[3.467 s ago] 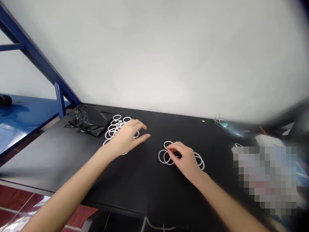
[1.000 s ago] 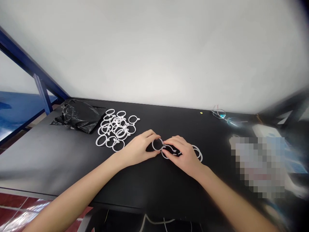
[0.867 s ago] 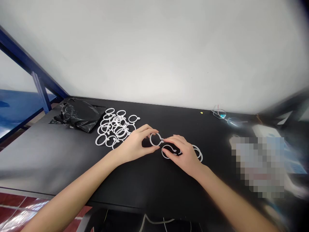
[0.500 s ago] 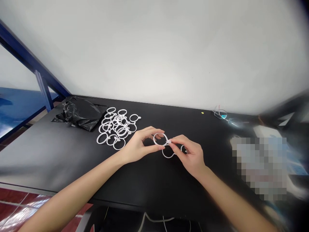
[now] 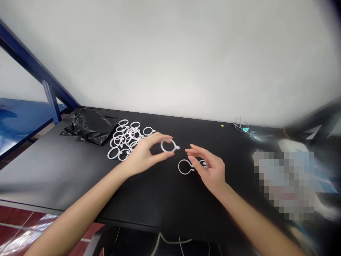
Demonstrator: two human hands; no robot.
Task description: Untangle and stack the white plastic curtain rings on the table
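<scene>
Ring (image 5: pixel 177 147), white, round, held by left hand (image 5: pixel 145 153), right hand (image 5: pixel 211 167) parted, crinkled plastic bag (image 5: pixel 92 127)

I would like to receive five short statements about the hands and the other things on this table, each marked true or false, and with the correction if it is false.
1. The left hand holds a white ring between thumb and finger. True.
2. The right hand also grips this ring. False: it is apart from the ring, with a gap between them.
3. The black plastic bag lies to the left of the heap of white rings. True.
4. The table top is white. False: it is black.
5. The eyeglasses lie on the far side of the table top, near the wall. True.
</scene>
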